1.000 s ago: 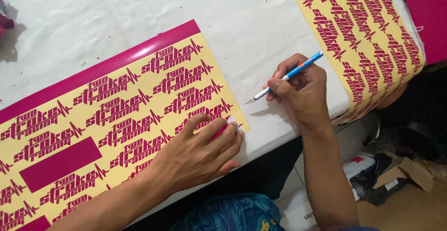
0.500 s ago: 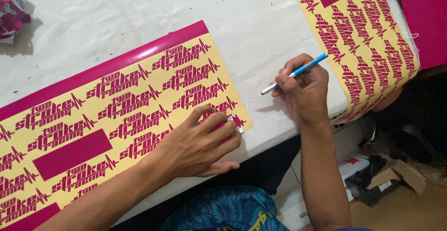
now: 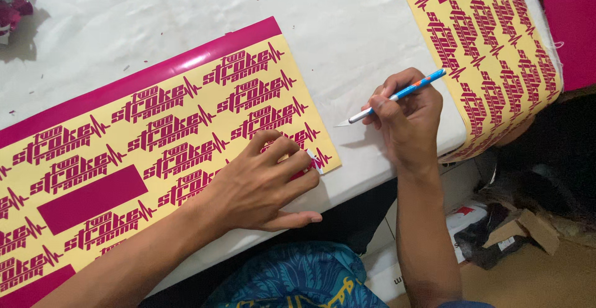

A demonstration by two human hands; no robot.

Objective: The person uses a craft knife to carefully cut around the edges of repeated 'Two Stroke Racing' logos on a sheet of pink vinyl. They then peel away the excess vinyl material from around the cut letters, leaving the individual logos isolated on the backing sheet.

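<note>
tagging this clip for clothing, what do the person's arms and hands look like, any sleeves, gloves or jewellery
Both the left hand and right hand are bare: no gloves, rings, watch or bracelets in view. Both forearms are uncovered, with no sleeve visible up to the picture's lower edge. Fingernails are short and unpainted.

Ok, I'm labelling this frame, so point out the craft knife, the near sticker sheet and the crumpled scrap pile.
craft knife (image 3: 397,95), head view, on its blue handle.
near sticker sheet (image 3: 155,140), head view, on its yellow backing.
crumpled scrap pile (image 3: 13,4), head view, on its magenta middle, top left corner.
</note>
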